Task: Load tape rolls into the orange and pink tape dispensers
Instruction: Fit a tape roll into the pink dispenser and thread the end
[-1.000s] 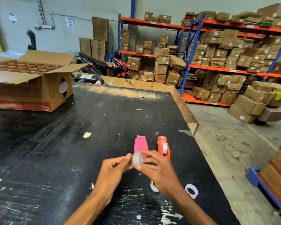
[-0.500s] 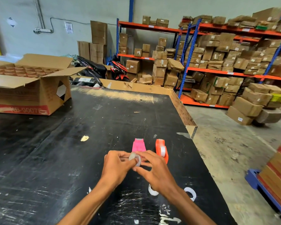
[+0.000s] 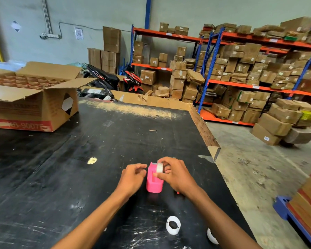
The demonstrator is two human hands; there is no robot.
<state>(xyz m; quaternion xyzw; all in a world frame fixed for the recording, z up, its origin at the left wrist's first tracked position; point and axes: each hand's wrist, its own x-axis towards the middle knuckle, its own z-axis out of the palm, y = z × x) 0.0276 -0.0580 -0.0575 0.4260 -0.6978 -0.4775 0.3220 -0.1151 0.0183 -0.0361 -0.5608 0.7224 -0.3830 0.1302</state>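
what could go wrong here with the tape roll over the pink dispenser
1. The right hand pinches the small tape roll with fingertips only, above the pink dispenser; a loose grip could drop it onto the table.
2. The left hand is beside the dispenser, apparently not gripping it, so pressing the roll in might tip or slide it.
3. The right forearm passes close to a white ring near the table's front edge and could knock it off.

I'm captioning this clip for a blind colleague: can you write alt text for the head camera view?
A right hand holds a small tape roll above a pink tape dispenser on a black table, the left hand open beside it. White tape cores lie nearer; warehouse shelving stands behind.
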